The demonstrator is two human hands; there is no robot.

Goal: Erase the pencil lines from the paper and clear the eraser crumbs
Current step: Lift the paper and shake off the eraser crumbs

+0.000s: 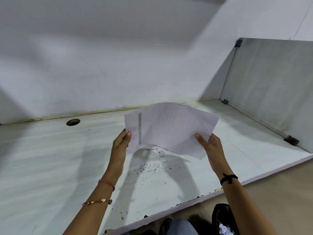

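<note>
A white sheet of paper [169, 128] hangs lifted above the white desk [50, 158], curved and tilted toward me. My left hand [121, 141] pinches its left edge, thumb on top. At the sheet's right edge my right hand [209, 143] pinches it the same way. Dark eraser crumbs [152, 165] lie scattered on the desk just below the paper's lower edge and trail toward the desk's front edge. A faint grey vertical stripe shows on the paper's left side. No eraser is in view.
A round cable hole [73, 122] sits at the desk's back left. A grey divider panel [271, 85] stands along the right side. A black bin [223, 221] with crumpled paper is below the desk's front edge, by my lap.
</note>
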